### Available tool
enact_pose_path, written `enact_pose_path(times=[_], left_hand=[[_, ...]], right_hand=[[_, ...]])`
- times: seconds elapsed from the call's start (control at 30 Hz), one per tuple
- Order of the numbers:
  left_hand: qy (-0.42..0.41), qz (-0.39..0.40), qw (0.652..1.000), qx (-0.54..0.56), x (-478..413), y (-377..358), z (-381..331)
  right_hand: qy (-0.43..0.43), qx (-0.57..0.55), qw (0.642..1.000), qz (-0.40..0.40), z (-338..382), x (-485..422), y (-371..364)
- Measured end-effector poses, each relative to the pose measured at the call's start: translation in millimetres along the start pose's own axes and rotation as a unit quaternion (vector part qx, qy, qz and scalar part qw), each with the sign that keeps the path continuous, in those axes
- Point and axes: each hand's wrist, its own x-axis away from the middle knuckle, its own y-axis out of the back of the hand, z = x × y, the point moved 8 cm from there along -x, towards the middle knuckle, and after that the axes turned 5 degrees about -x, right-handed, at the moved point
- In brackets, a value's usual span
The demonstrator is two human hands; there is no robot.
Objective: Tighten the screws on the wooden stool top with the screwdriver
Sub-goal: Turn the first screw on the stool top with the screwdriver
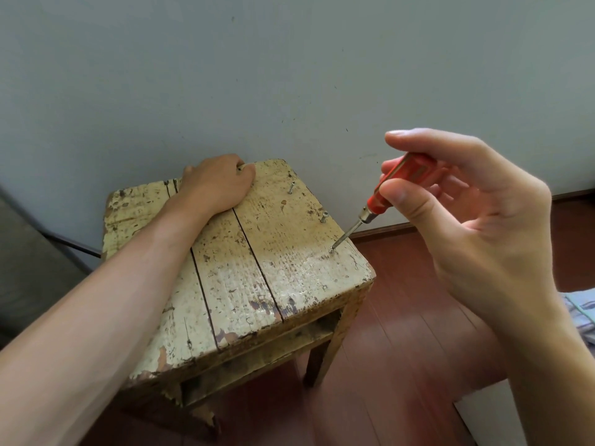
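A worn wooden stool (pixel 238 278) with a peeling cream plank top stands against the wall. My left hand (pixel 219 181) grips the stool's far edge, fingers curled over it. My right hand (pixel 467 201) pinches a red-handled screwdriver (pixel 396 185) between thumb and fingers. Its metal tip sits on a screw (pixel 331 250) near the stool's right edge, sunk almost flush. Two more screws stick up from the same plank: one (pixel 324 216) just behind and one (pixel 291 187) near the far edge.
A grey wall (pixel 289 75) rises right behind the stool, with a brown skirting board (pixel 386 231) at its foot. Reddish wooden flooring (pixel 402 317) lies to the right. A dark object (pixel 29 268) stands at the left and striped cloth (pixel 582 313) at the right edge.
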Motion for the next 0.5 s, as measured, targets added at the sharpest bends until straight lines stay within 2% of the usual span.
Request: enact_pose_path(times=[0.13,0.37,0.5], left_hand=[[0.002,0.000,1.000,0.000,-0.6,1.1,0.2],[-0.001,0.009,1.000,0.004,0.1,0.6,-0.5],[0.000,0.009,1.000,0.004,0.9,0.6,-0.2]], right_hand=[[-0.002,0.006,1.000,0.000,-3.3,0.9,-0.3],[-0.006,0.004,0.996,0.083,-3.2,3.8,-1.6],[-0.011,-0.016,0.997,0.078,-3.5,3.2,-2.7]])
